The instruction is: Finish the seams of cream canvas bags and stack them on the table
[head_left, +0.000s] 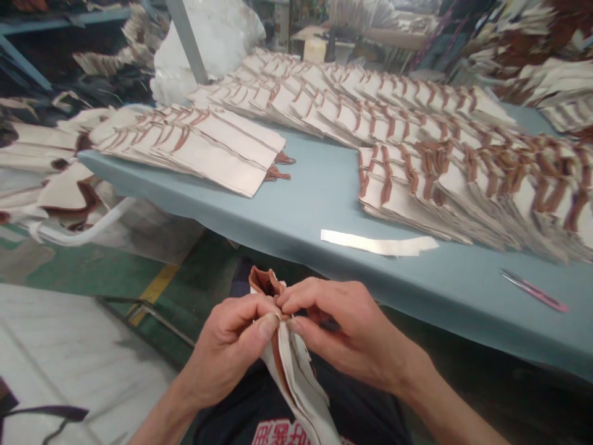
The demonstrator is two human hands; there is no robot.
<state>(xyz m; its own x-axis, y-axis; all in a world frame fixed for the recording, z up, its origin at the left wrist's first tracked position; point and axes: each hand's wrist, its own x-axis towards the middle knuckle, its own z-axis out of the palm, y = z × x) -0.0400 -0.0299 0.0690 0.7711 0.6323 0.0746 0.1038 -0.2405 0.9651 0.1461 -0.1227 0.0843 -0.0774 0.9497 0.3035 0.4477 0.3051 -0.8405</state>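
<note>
A white fabric piece with brown trim [296,383] hangs over my lap, its brown upper end sticking up past my fingers. My left hand [231,340] pinches its edge between thumb and forefinger. My right hand [338,321] grips the same spot from the other side, fingertips nearly touching those of my left hand. The fingers cover the exact place where they meet on the trim.
On the blue table [315,185] lie rows of white pieces with brown trim [417,179], a smaller stack [217,148] at the left, a white strip [380,243] and a pink-handled tool [535,290]. A metal frame [88,232] stands left.
</note>
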